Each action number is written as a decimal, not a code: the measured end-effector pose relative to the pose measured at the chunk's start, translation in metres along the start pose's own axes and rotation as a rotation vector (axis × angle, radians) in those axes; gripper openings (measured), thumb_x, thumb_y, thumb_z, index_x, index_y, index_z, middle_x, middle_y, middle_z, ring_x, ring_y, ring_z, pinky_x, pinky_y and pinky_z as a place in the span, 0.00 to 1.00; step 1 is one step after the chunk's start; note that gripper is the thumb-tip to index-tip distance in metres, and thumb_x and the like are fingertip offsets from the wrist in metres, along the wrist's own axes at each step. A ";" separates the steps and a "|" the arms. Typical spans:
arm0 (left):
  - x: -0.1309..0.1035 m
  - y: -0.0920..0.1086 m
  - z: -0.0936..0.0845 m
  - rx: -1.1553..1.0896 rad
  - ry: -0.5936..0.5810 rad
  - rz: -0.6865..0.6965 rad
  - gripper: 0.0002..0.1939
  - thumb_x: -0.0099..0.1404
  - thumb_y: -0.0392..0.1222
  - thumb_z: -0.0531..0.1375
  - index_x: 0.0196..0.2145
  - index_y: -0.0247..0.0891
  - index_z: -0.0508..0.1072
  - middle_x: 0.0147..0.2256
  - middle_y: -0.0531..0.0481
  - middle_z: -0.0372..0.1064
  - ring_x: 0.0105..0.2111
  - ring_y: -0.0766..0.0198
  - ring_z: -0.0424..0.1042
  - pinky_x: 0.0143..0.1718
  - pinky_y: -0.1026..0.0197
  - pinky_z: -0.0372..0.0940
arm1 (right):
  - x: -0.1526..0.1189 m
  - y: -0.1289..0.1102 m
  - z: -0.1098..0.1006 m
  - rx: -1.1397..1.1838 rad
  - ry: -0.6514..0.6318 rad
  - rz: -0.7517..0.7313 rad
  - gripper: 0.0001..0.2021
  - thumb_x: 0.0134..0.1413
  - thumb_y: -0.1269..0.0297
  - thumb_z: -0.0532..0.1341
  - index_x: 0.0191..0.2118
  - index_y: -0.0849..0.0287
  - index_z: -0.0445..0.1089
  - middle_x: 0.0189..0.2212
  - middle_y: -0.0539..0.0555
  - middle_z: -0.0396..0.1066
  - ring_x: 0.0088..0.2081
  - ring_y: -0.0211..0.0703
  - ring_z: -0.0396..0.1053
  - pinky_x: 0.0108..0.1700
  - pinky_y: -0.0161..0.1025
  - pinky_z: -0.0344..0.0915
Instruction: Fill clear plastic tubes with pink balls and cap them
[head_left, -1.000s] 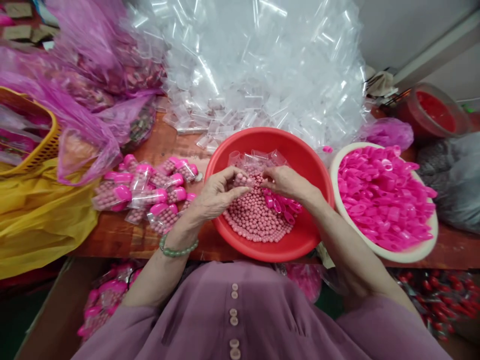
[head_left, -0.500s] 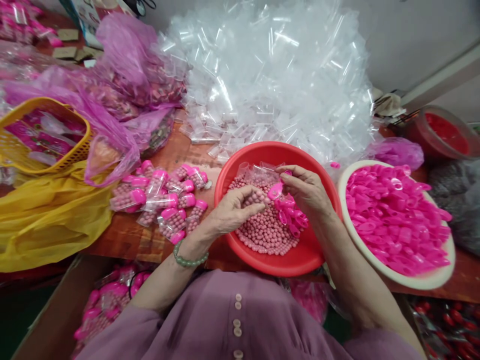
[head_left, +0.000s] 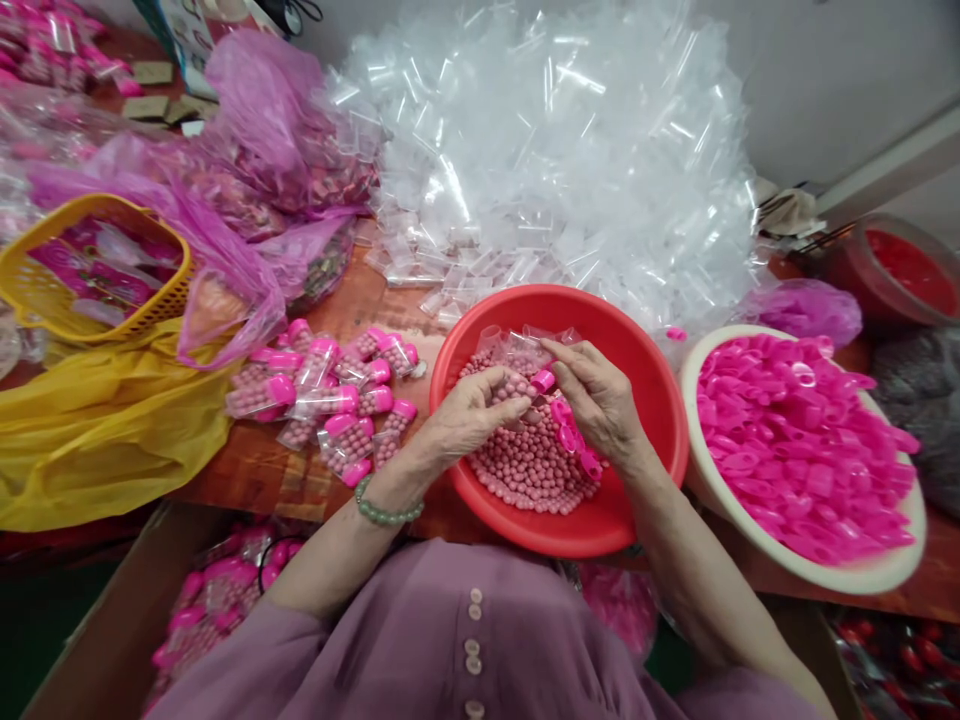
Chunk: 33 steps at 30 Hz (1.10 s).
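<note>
Above the red basin (head_left: 670, 455), my left hand (head_left: 463, 420) pinches a clear tube of pink beads (head_left: 511, 386). My right hand (head_left: 604, 400) has its thumb and fingers closed on a pink cap (head_left: 542, 381), which meets the tube's right end; whether it is fully seated cannot be seen. Below both hands, loose pink beads (head_left: 536, 485) cover much of the basin's bottom. Several pink caps (head_left: 571, 440) lie on them near my right hand. Clear tubes (head_left: 525, 345) rest at the basin's far side.
Left of the basin lie capped bead-filled tubes (head_left: 349, 400). A cream basin (head_left: 916, 520) of pink caps (head_left: 802, 450) stands at the right. Behind is a tall heap of clear tubes (head_left: 562, 150). A yellow basket (head_left: 161, 310) and yellow bag (head_left: 105, 430) sit far left.
My right hand has moved slightly left and down, bringing the pink cap against the end of the tube in my left hand. The view has shifted slightly.
</note>
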<state>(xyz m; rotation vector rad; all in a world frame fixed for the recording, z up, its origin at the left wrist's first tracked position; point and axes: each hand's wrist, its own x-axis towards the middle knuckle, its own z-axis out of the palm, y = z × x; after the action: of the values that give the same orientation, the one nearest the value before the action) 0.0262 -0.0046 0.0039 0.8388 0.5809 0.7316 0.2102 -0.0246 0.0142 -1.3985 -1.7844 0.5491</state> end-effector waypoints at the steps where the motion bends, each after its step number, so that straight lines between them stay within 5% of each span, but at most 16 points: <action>1: 0.000 0.000 0.000 -0.008 -0.004 -0.007 0.17 0.54 0.46 0.70 0.35 0.34 0.71 0.34 0.52 0.70 0.33 0.69 0.72 0.36 0.65 0.66 | 0.000 0.000 -0.003 -0.001 -0.047 -0.022 0.18 0.65 0.60 0.54 0.57 0.53 0.70 0.42 0.56 0.71 0.43 0.43 0.70 0.49 0.44 0.67; 7: -0.003 -0.001 -0.005 0.003 -0.067 -0.086 0.16 0.55 0.45 0.70 0.36 0.33 0.72 0.33 0.52 0.70 0.34 0.67 0.73 0.38 0.64 0.66 | 0.003 -0.002 -0.013 0.051 -0.198 -0.056 0.22 0.59 0.59 0.63 0.59 0.52 0.68 0.39 0.54 0.71 0.39 0.42 0.68 0.45 0.42 0.68; 14: 0.000 -0.003 -0.010 -0.060 -0.089 -0.058 0.15 0.57 0.45 0.69 0.38 0.35 0.73 0.36 0.49 0.72 0.33 0.68 0.73 0.39 0.64 0.68 | 0.003 -0.004 -0.008 0.391 -0.096 0.182 0.12 0.46 0.53 0.71 0.34 0.54 0.78 0.30 0.50 0.71 0.33 0.40 0.68 0.39 0.39 0.67; 20: -0.004 0.002 -0.002 0.087 -0.030 0.090 0.12 0.56 0.41 0.69 0.37 0.35 0.75 0.36 0.49 0.73 0.38 0.66 0.73 0.44 0.63 0.68 | 0.003 -0.002 -0.010 0.559 -0.018 0.374 0.20 0.48 0.54 0.69 0.48 0.52 0.76 0.36 0.50 0.74 0.35 0.39 0.70 0.37 0.37 0.67; 27: -0.006 0.003 0.002 0.130 -0.012 0.028 0.14 0.55 0.43 0.70 0.36 0.34 0.73 0.33 0.51 0.70 0.36 0.68 0.71 0.43 0.61 0.68 | 0.005 -0.008 -0.007 0.600 0.082 0.354 0.16 0.39 0.55 0.73 0.34 0.55 0.72 0.26 0.46 0.69 0.25 0.34 0.64 0.25 0.32 0.64; 33: -0.006 0.001 0.001 0.070 -0.027 0.056 0.13 0.56 0.42 0.69 0.37 0.34 0.74 0.32 0.52 0.70 0.36 0.67 0.72 0.45 0.61 0.69 | -0.001 -0.011 -0.003 0.554 0.047 0.342 0.17 0.45 0.57 0.72 0.43 0.54 0.77 0.35 0.51 0.76 0.34 0.39 0.73 0.37 0.38 0.72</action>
<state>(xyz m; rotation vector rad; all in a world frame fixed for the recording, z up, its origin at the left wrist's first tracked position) 0.0229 -0.0089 0.0066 0.9319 0.5627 0.7534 0.2059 -0.0290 0.0243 -1.2998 -1.2212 1.0869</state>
